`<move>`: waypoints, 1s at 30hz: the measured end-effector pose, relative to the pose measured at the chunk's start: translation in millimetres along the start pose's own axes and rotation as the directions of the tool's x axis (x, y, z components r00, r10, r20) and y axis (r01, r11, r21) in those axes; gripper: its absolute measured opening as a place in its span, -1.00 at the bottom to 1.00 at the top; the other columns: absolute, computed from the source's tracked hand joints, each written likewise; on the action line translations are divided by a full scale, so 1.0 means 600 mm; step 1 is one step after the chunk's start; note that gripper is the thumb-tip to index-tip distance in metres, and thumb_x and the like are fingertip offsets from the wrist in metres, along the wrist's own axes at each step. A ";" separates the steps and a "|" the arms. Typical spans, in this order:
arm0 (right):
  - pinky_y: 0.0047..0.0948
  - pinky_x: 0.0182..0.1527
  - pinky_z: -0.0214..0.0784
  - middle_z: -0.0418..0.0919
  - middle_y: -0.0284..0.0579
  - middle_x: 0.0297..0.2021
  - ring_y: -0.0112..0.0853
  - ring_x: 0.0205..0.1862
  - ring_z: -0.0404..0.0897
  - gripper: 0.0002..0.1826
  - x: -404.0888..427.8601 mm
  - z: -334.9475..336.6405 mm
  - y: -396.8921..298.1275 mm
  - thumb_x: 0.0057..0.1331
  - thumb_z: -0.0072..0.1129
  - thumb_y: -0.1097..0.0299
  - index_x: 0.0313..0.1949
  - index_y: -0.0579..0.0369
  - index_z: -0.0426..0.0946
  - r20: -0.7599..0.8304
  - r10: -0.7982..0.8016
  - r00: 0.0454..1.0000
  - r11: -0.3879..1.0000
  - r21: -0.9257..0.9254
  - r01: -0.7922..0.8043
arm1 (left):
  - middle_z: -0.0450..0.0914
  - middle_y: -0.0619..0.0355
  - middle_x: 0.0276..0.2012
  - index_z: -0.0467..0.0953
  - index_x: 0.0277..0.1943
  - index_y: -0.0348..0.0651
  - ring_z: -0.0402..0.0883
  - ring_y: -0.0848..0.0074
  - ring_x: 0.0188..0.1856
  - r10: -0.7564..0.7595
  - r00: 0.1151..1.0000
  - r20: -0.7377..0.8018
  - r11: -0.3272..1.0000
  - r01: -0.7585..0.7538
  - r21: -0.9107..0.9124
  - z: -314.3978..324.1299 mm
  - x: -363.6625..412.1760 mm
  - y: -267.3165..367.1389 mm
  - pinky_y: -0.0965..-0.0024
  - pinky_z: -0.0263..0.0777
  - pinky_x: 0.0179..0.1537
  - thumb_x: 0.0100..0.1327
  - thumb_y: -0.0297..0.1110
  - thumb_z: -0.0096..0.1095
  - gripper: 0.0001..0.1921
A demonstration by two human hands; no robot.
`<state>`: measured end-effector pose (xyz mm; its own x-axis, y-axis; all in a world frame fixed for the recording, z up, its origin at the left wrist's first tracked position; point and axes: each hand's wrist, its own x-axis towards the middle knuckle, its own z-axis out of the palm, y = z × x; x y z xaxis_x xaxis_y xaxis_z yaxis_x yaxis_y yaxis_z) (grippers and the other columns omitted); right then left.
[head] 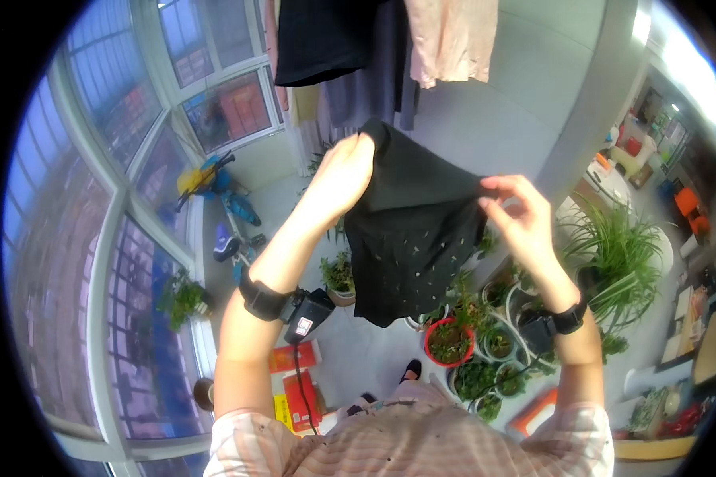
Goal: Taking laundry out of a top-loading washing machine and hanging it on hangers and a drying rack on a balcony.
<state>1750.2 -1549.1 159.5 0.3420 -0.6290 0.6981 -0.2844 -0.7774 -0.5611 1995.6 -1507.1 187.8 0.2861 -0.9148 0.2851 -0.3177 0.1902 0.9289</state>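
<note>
A black cloth garment (411, 244) with small light flecks on its lower part hangs stretched between my two hands, and I cannot tell what kind of garment it is. My left hand (346, 170) grips its upper left corner in a fist. Thumb and fingers of my right hand (516, 208) pinch its upper right edge. Each wrist wears a black strap with a small device. Beyond the cloth hang a black garment (325, 42), a grey one (361, 98) and a pale pink one (451, 42).
Several potted plants crowd the floor at right, one in a red pot (449, 342). A spider plant (617, 256) stands farther right. A child's bicycle (235, 208) is by the windows at left. Red packages (303, 400) lie near my feet. A pillar (585, 113) rises at right.
</note>
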 end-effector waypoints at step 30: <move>-0.36 0.12 0.09 0.31 -0.08 0.00 -0.29 0.06 0.27 -0.56 0.335 -0.393 0.100 0.21 0.05 0.35 0.07 0.13 0.24 -0.382 -0.480 0.790 0.552 -0.831 -0.066 | 0.45 -0.05 -0.15 0.16 0.10 -0.40 0.51 0.52 -0.29 0.902 0.233 -0.363 0.138 -0.953 -0.269 0.030 0.251 0.542 0.49 0.41 -0.32 0.16 -0.15 0.22 -0.39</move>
<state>1590.7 -1720.9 370.9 0.0650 -0.1207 0.9906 -0.9240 -0.3822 0.0141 1919.0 -1589.5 528.5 0.1087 0.0878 0.9902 -0.0729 0.9941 -0.0801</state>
